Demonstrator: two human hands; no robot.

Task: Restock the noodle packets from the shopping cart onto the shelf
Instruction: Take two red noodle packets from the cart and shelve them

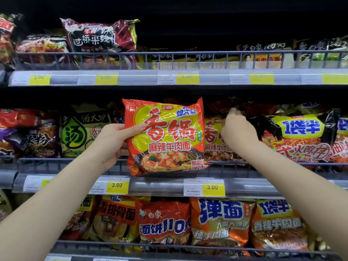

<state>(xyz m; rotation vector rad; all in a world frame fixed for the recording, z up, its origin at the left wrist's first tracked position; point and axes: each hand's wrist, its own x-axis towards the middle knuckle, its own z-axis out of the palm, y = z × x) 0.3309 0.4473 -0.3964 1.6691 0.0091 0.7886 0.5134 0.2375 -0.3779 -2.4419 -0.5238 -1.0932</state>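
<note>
Both arms raised forward, left hand (pixel 114 137) gripping (thumb in front), right hand (pixel 237 127) with fingers loosely curled

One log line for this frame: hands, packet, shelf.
left hand: grips orange packet | right hand: on shelved matching packet | middle shelf: placement pending

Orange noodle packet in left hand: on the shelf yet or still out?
Still out. The left hand grips the orange noodle packet upright in front of the middle shelf rail, its bottom edge hanging over the price strip.
</note>
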